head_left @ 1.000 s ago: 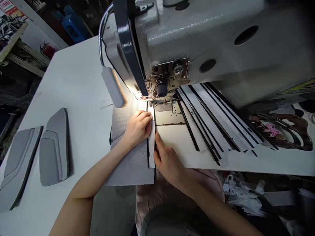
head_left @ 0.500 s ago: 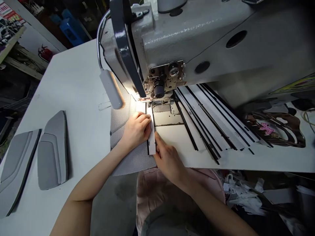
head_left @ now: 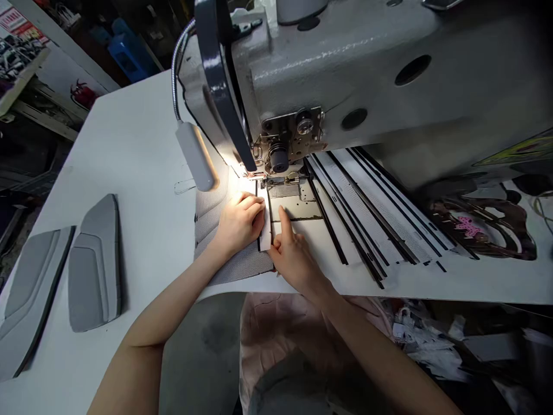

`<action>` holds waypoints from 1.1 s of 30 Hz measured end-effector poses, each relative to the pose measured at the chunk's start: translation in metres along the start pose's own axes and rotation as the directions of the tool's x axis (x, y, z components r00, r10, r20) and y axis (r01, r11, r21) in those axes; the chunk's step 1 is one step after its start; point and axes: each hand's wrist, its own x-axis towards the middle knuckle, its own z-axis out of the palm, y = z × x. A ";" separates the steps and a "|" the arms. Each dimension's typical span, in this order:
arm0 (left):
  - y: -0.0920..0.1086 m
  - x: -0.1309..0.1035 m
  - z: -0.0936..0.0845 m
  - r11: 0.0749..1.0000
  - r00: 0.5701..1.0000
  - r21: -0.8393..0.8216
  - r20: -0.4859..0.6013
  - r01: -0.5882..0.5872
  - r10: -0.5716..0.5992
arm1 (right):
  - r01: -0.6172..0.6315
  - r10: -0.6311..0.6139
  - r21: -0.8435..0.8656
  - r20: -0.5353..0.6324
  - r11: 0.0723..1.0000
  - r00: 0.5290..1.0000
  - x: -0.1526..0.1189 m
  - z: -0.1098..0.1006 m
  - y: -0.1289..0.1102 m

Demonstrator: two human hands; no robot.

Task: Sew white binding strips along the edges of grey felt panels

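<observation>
A grey mesh fabric panel (head_left: pixel 242 266) lies under the sewing machine's needle area (head_left: pixel 262 180), creased on its left side. Along its right edge runs a white strip (head_left: pixel 265 239) with a black border. My left hand (head_left: pixel 241 223) is closed over the strip and fabric just in front of the presser foot, fingers bent together. At the strip's near end, my right hand (head_left: pixel 296 259) holds the right edge of the fabric between its thumb and curled fingers. Its index finger points forward over the metal bed plate (head_left: pixel 296 208). The fingers partly hide the edge.
Several black-edged white strips (head_left: pixel 367 213) fan out right of the needle. Two grey padded panels (head_left: pixel 95 265) rest on the table at left. A lamp (head_left: pixel 196 155) hangs beside the machine head (head_left: pixel 345 75). A brown tray (head_left: pixel 488 227) sits at far right.
The fabric and strip have moved forward under the needle, so their near ends lie farther from me. My right index finger has straightened out; my left hand has hardly moved.
</observation>
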 end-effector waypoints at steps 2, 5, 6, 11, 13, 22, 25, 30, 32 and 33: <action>0.002 -0.003 0.001 0.999 0.999 0.027 -0.030 -0.027 0.028 | 0.018 -0.017 0.014 -0.029 1.000 0.999 0.004 -0.001 0.000; 0.002 -0.005 0.002 0.999 0.998 0.041 -0.059 -0.032 0.034 | 0.054 -0.052 0.036 -0.058 0.998 0.997 0.010 -0.002 0.000; 0.001 -0.005 0.003 0.999 0.998 0.040 -0.063 -0.024 0.026 | 0.060 -0.058 0.039 -0.063 0.997 0.996 0.012 -0.003 0.000; -0.009 0.003 0.007 0.999 0.998 0.032 -0.055 -0.016 0.017 | 0.063 -0.058 0.072 -0.070 0.995 0.996 0.025 -0.007 0.002; -0.014 0.006 0.008 0.999 0.998 0.031 -0.061 -0.029 0.031 | 0.073 -0.067 0.087 -0.077 0.994 0.995 0.031 -0.008 0.003; -0.020 0.012 0.015 0.998 0.993 0.059 -0.108 -0.035 0.041 | 0.013 -0.023 -0.155 -0.059 0.988 0.998 0.038 -0.017 -0.004; -0.008 0.000 0.010 0.998 0.993 0.040 -0.101 -0.055 0.059 | -0.048 0.050 -0.314 0.000 0.948 0.999 0.026 -0.022 -0.009; 0.012 -0.025 0.000 0.995 0.985 -0.034 -0.145 -0.095 0.089 | -0.078 0.078 -0.412 -0.017 0.908 0.997 0.010 -0.022 -0.012; 0.013 -0.030 -0.003 0.991 0.988 -0.077 -0.123 -0.105 0.095 | -0.081 0.077 -0.430 -0.027 0.899 0.997 0.008 -0.020 -0.012; 0.012 -0.031 -0.004 0.989 0.990 -0.099 -0.104 -0.107 0.096 | -0.086 0.081 -0.436 -0.030 0.896 0.996 0.008 -0.019 -0.012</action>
